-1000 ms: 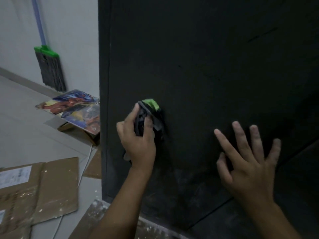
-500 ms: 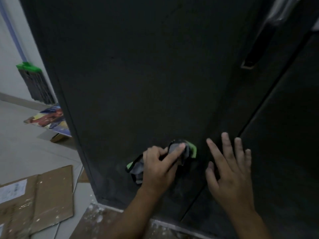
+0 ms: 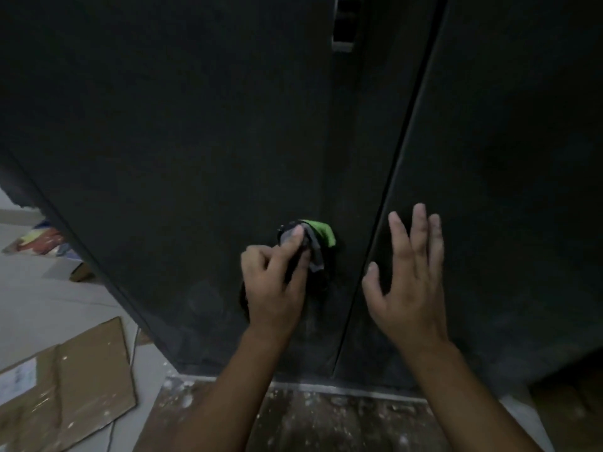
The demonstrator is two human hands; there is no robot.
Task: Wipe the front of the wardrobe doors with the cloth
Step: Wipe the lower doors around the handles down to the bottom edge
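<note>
Honestly nothing readable here. There's a white label (image 3: 18, 381) stuck on the flattened cardboard (image 3: 85, 370) lying on the floor (image 3: 49, 305) at the bottom left, but it's way too small and blurry to make out any print. The colourful printed sheet (image 3: 39, 241) further back on the floor, peeking out past the left side of the wardrobe (image 3: 195, 158), is just smeared colour, no legible words.
</note>
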